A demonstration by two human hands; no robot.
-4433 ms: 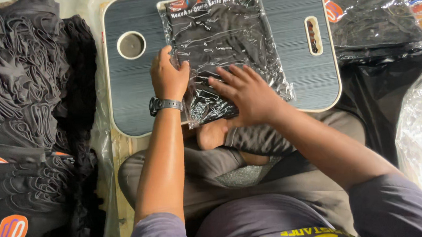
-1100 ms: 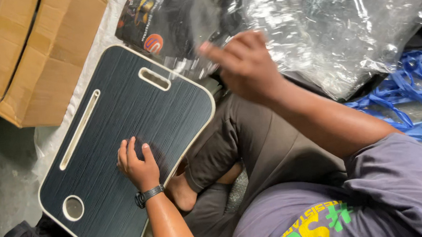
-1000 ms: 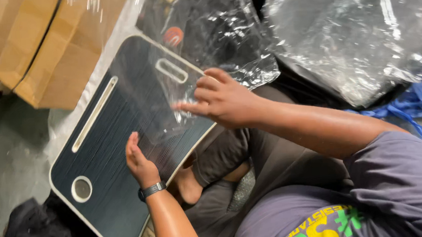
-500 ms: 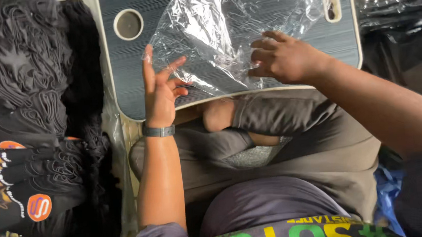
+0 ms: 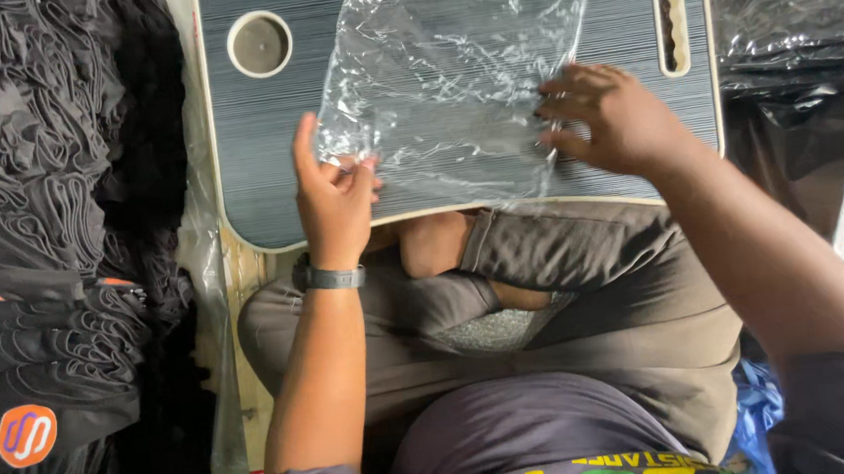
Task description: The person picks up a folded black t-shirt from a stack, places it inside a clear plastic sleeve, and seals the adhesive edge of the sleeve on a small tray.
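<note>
Across your lap, over crossed legs in soft grey-brown trousers (image 5: 586,284), lay a flat lap desk (image 5: 265,149) with a dark, finely streaked top, pale rounded edging, a round cup recess (image 5: 259,45) at its far left and a narrow oblong handle slot (image 5: 671,16) at its far right. On the desk's near half rested a clear plastic bag (image 5: 449,74), thin, glossy and crinkled, empty and spread nearly flat. Your left hand (image 5: 334,199), a dark band on its wrist, pinched the bag's near left corner, thumb raised and fingers curled onto the film. Your right hand (image 5: 609,122) pressed down on the bag's right edge, its fingers (image 5: 566,85) spread and bent, tips touching plastic. To your left stood stacks of folded black garments (image 5: 41,247), their edges forming soft ridges, some with orange round prints. Beyond the desk's right corner lay more dark garments in shiny wrapped packs (image 5: 797,27).
</note>
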